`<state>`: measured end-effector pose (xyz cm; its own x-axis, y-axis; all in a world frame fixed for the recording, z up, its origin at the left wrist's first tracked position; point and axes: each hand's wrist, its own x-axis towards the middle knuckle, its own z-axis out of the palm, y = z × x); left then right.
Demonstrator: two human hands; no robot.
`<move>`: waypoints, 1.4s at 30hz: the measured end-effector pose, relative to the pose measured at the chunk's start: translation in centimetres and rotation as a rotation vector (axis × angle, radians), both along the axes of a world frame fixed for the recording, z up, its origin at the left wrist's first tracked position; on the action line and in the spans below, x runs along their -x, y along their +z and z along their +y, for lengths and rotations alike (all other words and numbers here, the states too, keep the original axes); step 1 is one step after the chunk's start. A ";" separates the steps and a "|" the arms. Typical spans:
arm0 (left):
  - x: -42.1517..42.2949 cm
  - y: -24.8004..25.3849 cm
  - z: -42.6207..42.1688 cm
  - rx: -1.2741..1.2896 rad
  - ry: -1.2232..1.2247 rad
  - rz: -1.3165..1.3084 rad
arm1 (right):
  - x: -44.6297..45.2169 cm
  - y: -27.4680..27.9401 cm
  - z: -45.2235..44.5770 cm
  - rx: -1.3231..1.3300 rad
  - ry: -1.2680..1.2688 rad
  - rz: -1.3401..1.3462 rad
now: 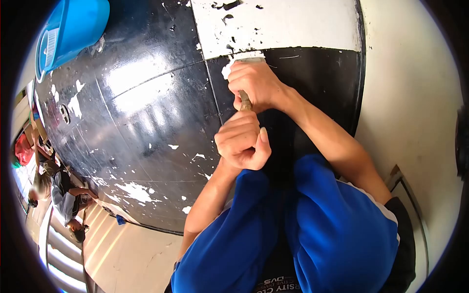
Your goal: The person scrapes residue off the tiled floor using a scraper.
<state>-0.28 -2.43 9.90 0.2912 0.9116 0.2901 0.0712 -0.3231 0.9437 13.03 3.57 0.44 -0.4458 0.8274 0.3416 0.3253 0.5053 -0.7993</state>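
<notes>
My left hand point(243, 140) is closed around the lower end of a tool with a brown handle, apparently a scraper point(245, 101). Higher up, my right hand point(256, 84) grips the same tool near its head and hides most of it. A pale strip point(250, 57) shows just beyond the right knuckles, at the border between black floor covering point(312, 83) and a bare white patch point(283, 24). Whether it is the blade or exposed floor is hard to tell. Dark flakes point(227, 18) lie scattered on the white patch.
A blue plastic tub point(80, 29) stands at upper left. The shiny black floor point(161, 122) has several white chipped spots. A pale wall point(410, 97) runs along the right. Other people point(66, 195) are at far left, near a red item point(23, 149). My knees point(342, 215) are close below my hands.
</notes>
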 end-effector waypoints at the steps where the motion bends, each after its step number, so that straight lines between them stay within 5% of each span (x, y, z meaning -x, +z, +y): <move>1: -0.2 -0.2 0.2 -0.012 0.010 0.003 | 0.1 -0.6 0.9 -0.035 -0.010 -0.011; 25: -0.3 0.9 1.3 0.107 0.120 0.082 | 0.5 0.2 1.7 0.044 -0.005 -0.061; 33: -0.5 -0.3 -0.5 -0.067 0.057 0.174 | 0.6 -1.6 0.8 -0.031 0.072 -0.034; 37: -0.4 1.0 1.4 0.111 0.109 0.131 | 0.9 -0.5 1.8 0.138 0.005 -0.005; 42: -0.6 0.0 -2.6 -0.054 -0.005 0.146 | 0.0 -0.8 -1.9 -0.006 0.082 -0.023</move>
<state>0.33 -5.04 9.91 0.3388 0.8942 0.2927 0.2047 -0.3737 0.9047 13.07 1.64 -0.40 -0.5198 0.7858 0.3353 0.3006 0.5356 -0.7892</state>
